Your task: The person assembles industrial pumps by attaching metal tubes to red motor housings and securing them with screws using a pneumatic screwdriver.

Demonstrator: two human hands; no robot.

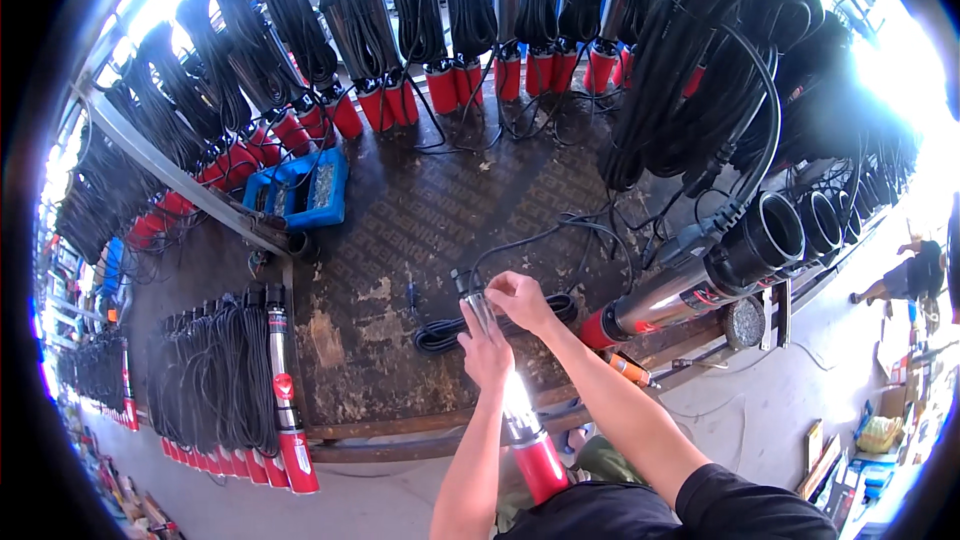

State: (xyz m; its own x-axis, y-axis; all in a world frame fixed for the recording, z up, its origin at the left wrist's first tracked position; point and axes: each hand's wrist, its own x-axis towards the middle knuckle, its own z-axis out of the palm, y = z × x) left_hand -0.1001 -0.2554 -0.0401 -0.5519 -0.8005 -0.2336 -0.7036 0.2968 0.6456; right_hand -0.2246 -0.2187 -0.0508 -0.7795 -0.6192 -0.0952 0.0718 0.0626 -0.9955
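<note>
A slim steel pump with a red end (540, 467) leans from my lap up to the bench edge, its metal tube shining brightly. My left hand (486, 352) is closed around its upper part, below the dark cap (463, 280). Just right of the cap, my right hand (518, 301) has thumb and fingertips pinched together at the pump; whatever is between them is too small to make out. A black cable (520, 242) runs from near the cap across the bench. Partly behind my hands and the pump lies a coil of black cable (438, 339).
Red-ended pumps with hanging black cable bundles (415, 5) line the bench's back and left. A blue parts tray (327, 188) holds small metal pieces. To the right lie a large steel pump (680, 302), a plug (700, 238) and an orange tool (630, 370). A person (915, 270) is far right.
</note>
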